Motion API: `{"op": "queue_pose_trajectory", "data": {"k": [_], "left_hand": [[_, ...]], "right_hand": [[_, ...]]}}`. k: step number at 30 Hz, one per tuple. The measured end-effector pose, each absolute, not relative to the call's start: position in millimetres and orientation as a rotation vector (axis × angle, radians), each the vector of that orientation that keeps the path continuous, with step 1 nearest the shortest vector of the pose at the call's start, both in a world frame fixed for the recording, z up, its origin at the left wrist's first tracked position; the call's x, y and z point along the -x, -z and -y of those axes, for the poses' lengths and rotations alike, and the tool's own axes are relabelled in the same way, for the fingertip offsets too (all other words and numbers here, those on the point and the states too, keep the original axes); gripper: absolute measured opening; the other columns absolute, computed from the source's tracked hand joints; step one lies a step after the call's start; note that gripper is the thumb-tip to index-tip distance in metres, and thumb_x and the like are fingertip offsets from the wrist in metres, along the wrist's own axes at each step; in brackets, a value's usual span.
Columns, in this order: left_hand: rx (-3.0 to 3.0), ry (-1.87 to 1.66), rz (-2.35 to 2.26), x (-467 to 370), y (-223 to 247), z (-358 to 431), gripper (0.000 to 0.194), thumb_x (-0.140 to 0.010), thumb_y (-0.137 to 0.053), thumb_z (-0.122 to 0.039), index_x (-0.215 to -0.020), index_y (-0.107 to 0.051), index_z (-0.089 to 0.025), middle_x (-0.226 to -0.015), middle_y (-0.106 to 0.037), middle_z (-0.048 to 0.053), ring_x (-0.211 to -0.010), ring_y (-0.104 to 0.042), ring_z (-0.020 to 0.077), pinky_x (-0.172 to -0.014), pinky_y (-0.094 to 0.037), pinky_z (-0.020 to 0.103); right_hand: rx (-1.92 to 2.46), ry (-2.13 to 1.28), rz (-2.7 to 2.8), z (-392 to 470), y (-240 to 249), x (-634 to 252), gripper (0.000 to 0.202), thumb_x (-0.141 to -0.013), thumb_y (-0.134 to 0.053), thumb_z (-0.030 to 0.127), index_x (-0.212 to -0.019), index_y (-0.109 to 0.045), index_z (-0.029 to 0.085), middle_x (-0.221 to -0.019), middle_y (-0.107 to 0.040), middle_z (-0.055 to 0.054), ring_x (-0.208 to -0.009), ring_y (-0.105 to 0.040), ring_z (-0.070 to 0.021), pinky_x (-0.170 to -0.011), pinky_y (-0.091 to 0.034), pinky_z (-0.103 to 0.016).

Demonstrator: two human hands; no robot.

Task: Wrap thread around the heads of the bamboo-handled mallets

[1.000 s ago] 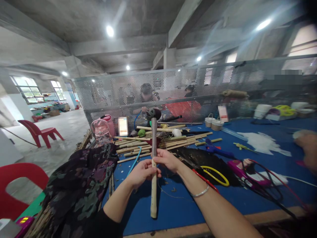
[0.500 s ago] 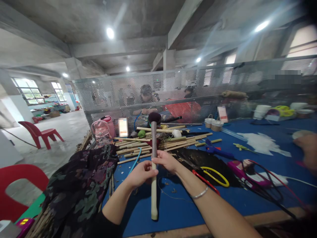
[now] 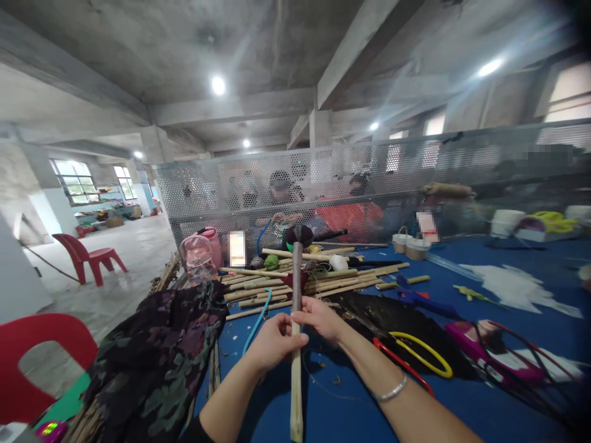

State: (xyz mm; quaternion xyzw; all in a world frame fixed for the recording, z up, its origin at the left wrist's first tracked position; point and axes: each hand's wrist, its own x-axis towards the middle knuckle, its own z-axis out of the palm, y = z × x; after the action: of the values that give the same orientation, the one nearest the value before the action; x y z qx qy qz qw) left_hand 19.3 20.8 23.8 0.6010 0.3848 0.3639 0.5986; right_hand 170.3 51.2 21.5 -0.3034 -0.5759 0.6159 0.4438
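Note:
Both hands hold one long pale stick (image 3: 296,381), upright in view, its upper part covered in a brownish-grey wrap (image 3: 297,274) and topped by a dark round head (image 3: 299,235). My left hand (image 3: 276,339) is closed on it from the left, thumb across its front. Slightly higher, my right hand (image 3: 319,317) pinches it where the wrap meets the bare wood. Behind lies a pile of pale sticks (image 3: 341,283) with a green ball (image 3: 271,262) and a white ball (image 3: 338,263). A light blue strip (image 3: 257,323) lies left of my hands.
Scissors with red and yellow handles (image 3: 425,357) lie right of my forearm on black cloth. Beyond are a blue glue gun (image 3: 425,301) and a purple device (image 3: 494,354) with cables. Patterned dark cloth (image 3: 161,357) covers the left side. A perforated metal screen (image 3: 212,184) stands behind; people sit beyond it.
The view has shifted, so the scene sits lower and slightly to the right. Both hands keep their grip on the stick, whose dark head has tilted a little. A hand at the far right has mostly left view.

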Motion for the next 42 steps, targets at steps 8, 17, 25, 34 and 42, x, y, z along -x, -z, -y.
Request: {"op": "queue_pose_trajectory", "data": {"k": [8,17,25,34,42], "left_hand": [[-1.222,-0.753,-0.731,-14,-30,-19,0.042,-0.055,-0.074,-0.038,-0.079,-0.052,-0.012,-0.066,-0.056,0.000,-0.053,-0.052,0.0084,-0.050,-0.037,0.020],[-1.407,-0.871,-0.902,-20,-22,-22,0.042,-0.052,-0.076,-0.040,-0.073,-0.049,-0.014,-0.051,-0.044,-0.007,-0.041,-0.039,0.0044,-0.042,-0.028,0.018],[-1.193,-0.757,-0.690,-16,-32,-17,0.041,-0.059,-0.073,-0.039,-0.085,-0.057,-0.011,-0.077,-0.060,0.005,-0.061,-0.057,0.0121,-0.056,-0.041,0.023],[-1.285,-1.126,-1.000,-39,-16,-13,0.038,-0.073,-0.057,-0.045,-0.096,-0.050,-0.015,-0.052,-0.039,-0.008,-0.038,-0.033,0.0042,-0.037,-0.027,0.017],[-1.408,-1.189,-1.065,-18,-20,-29,0.041,-0.072,-0.055,-0.046,-0.099,-0.054,-0.015,-0.060,-0.046,-0.005,-0.041,-0.034,0.0043,-0.037,-0.025,0.017]], "right_hand": [[0.708,-1.669,1.389,-51,-19,-176,0.036,-0.062,-0.072,0.038,-0.081,-0.052,0.014,-0.056,-0.048,0.005,-0.042,-0.037,-0.0043,-0.041,-0.026,-0.018],[0.705,-1.525,1.423,-53,-20,-170,0.033,-0.059,-0.075,0.031,-0.075,-0.051,0.013,-0.063,-0.054,0.002,-0.055,-0.051,-0.0082,-0.053,-0.039,-0.020],[0.674,-1.634,1.480,-48,-29,-184,0.036,-0.064,-0.071,0.035,-0.085,-0.050,0.015,-0.055,-0.048,0.007,-0.035,-0.028,-0.0011,-0.035,-0.018,-0.016],[0.723,-1.482,1.508,-53,-23,-168,0.040,-0.063,-0.071,0.040,-0.085,-0.050,0.014,-0.064,-0.056,0.002,-0.054,-0.050,-0.0077,-0.051,-0.038,-0.020],[1.007,-1.410,1.257,-64,-25,-197,0.041,-0.069,-0.056,0.058,-0.069,-0.046,0.018,-0.041,-0.025,0.011,-0.033,-0.015,-0.0027,-0.032,-0.010,-0.017]]}}
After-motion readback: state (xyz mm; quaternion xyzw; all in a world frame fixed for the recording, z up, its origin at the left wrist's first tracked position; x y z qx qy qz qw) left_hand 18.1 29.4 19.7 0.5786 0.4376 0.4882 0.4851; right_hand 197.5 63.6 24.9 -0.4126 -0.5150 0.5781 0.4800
